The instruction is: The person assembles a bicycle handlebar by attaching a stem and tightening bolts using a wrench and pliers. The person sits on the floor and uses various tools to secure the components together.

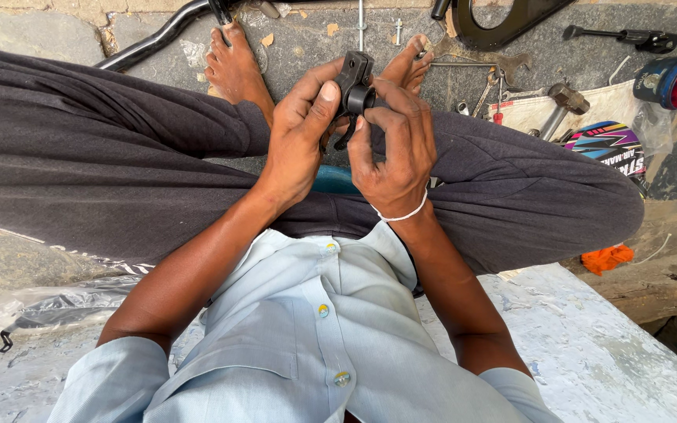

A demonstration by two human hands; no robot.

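Both my hands hold one small black metal clamp part (356,84) above my knees. My left hand (301,133) grips its left side, thumb pressed against its upper block. My right hand (392,145) pinches the round lower piece with fingertips; a white band circles that wrist. My bare feet (234,64) rest on the stone ground beyond the part. I sit with dark trousers and a pale blue shirt.
A hammer (562,102), wrenches (486,92) and bolts lie on a white cloth at the upper right. A red tail lamp (675,80), a colourful sticker sheet (609,145), a black tube (158,39) and an orange rag (606,258) lie around.
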